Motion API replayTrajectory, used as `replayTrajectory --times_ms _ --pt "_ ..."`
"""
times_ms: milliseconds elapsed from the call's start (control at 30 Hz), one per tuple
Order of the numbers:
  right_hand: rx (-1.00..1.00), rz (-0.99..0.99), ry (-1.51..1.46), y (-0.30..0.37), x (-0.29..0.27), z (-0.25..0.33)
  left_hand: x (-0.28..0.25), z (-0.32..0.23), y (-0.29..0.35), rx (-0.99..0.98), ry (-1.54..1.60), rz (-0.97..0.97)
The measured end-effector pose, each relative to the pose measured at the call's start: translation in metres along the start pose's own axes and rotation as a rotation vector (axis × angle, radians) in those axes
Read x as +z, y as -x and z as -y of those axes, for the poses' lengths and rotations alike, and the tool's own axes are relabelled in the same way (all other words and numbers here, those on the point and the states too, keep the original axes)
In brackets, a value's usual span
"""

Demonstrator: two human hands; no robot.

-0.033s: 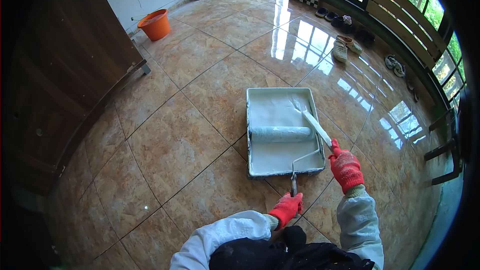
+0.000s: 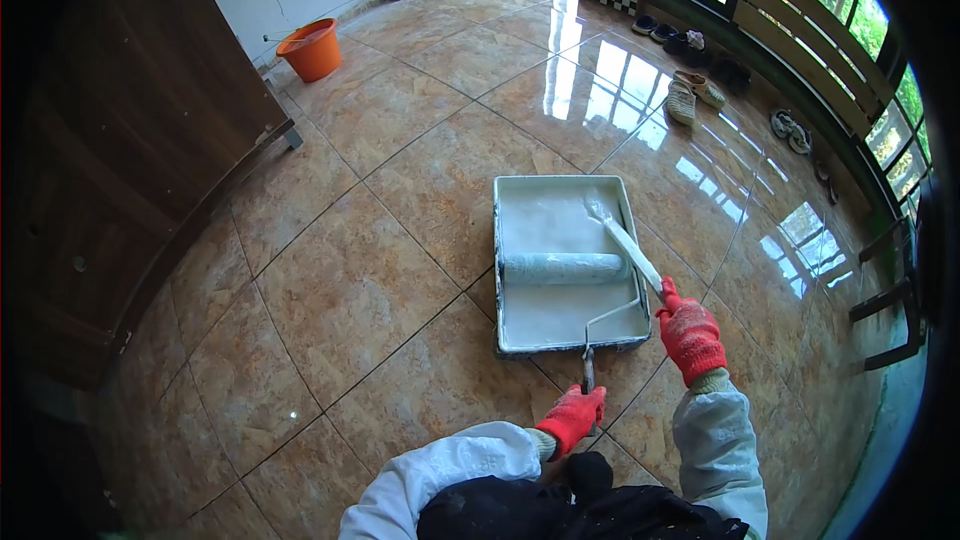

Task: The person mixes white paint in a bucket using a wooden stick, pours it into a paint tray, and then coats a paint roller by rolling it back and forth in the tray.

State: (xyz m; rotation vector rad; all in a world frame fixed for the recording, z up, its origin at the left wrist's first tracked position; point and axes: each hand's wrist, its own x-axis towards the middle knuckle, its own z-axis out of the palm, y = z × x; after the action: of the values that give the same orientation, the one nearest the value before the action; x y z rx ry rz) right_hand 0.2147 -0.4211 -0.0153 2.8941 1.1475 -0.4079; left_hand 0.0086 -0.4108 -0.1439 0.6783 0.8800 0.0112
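A rectangular paint tray [image 2: 497,315] full of white paint lies on the tiled floor in front of me. A paint roller [image 2: 565,268] rests across it, its sleeve coated white and its wire frame bent over the near rim. My left hand [image 2: 575,417], in a red glove, is closed around the roller's dark handle, close to my body. My right hand [image 2: 692,335], also red-gloved, grips a slim, paint-coated white paintbrush [image 2: 635,255] at the tray's right side. The brush slants over the right rim, and its far end dips into the paint beyond the roller.
An orange bucket [image 2: 310,52] stands at the far left by the wall, near a dark wooden cabinet [image 2: 130,140]. Several shoes [image 2: 682,100] line the right side below the windows, beside a slatted wooden bench [image 2: 810,45]. Dark furniture legs [image 2: 890,310] stand at the right edge.
The paintbrush's far end and the paint marks around it have shifted very slightly. Both hands, the roller and the tray look unmoved.
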Motion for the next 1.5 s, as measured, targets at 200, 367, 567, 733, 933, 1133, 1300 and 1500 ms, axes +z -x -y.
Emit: replayTrajectory --times_ms 200,367,567,733,933,1133,1300,1500 --pt "-0.083 -0.001 -0.071 -0.003 0.014 0.016 -0.007 -0.024 0.018 0.432 -0.300 -0.496" --pt "-0.176 0.087 -0.101 0.008 0.002 0.027 -0.057 -0.084 0.018 1.121 -0.313 -0.681" --pt "-0.087 0.084 -0.016 0.020 -0.022 0.013 -0.114 -0.107 -0.024 0.997 -0.430 -0.844" --pt "-0.030 0.047 0.000 0.005 -0.018 -0.003 -0.131 -0.101 -0.044 0.811 -0.653 -0.785" --pt "-0.032 0.062 -0.010 -0.015 -0.010 0.009 -0.140 -0.108 -0.048 0.666 -0.874 -0.680" --pt "-0.154 0.035 -0.050 -0.009 -0.001 0.039 -0.146 -0.113 -0.046 0.581 -0.861 -0.640" --pt "-0.225 0.047 -0.074 0.000 0.000 0.049 -0.145 -0.119 -0.044 0.543 -0.870 -0.618" --pt "-0.222 0.055 -0.091 0.012 -0.015 0.031 -0.147 -0.117 -0.043 0.566 -0.805 -0.611"
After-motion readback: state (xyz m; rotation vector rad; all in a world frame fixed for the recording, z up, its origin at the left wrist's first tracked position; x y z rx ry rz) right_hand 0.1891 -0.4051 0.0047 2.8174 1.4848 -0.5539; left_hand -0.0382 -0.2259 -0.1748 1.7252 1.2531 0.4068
